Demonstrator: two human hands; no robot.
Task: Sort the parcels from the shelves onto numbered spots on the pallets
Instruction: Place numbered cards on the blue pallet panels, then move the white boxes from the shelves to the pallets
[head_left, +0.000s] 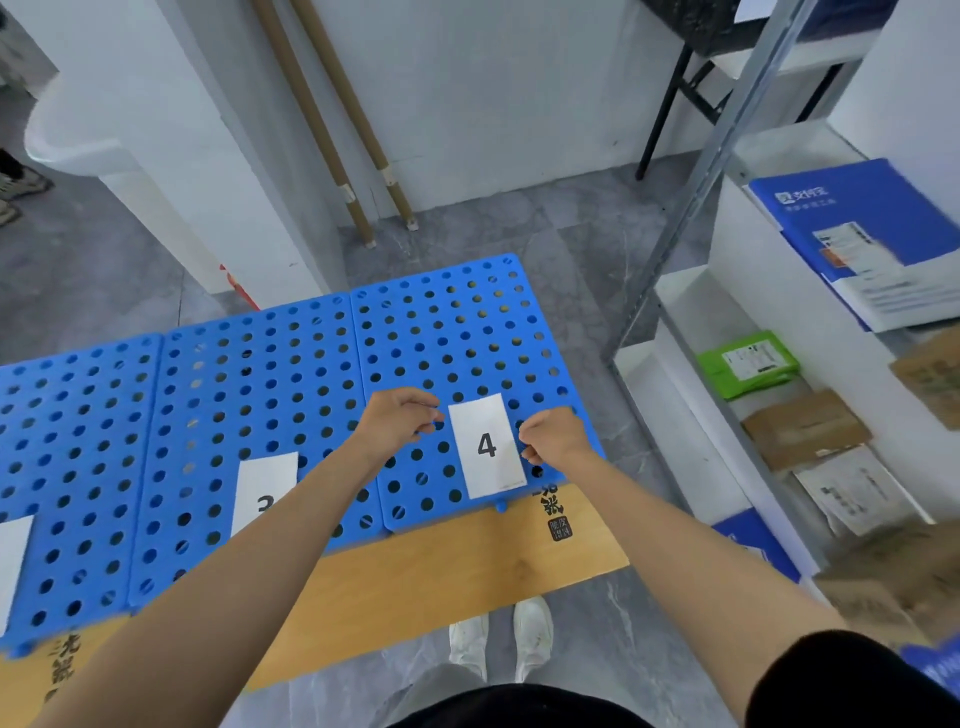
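Hovering hands flank card 4 on the right pallet

Head view. Three blue perforated pallets lie side by side on a wooden board (457, 566): the left pallet (67, 441), the middle pallet (260, 374) and the right pallet (457, 332). Three white cards lie on them, one on each. Card 4 (487, 446) lies near the front edge of the right pallet. Card 3 (260, 483) is on the middle one, partly covered by the left forearm. The third card (13, 561) is cut by the frame's left edge, so its number is unreadable.

The parcels sit on the rack (685, 306) at the right, and seven can be counted. They are a large blue parcel (857, 234) on an upper shelf, a green parcel (748, 364), a brown parcel (805, 428), a white parcel (857, 493), a small blue parcel (753, 540), a brown one at the right edge (930, 374) and a blurred brown one (893, 582).

Both bare forearms stretch forward over the board. The left hand (397, 423) hangs just left of card 4, knuckles up, its fingers curled toward the thumb and clenched on nothing visible. The right hand (553, 436) is curled at the card's right edge with its thumb touching that edge. Whether it pinches the card cannot be told.

Two cardboard tubes (322, 119) lean on the far wall. Two white shoes (535, 634) stand on the grey floor below the board.
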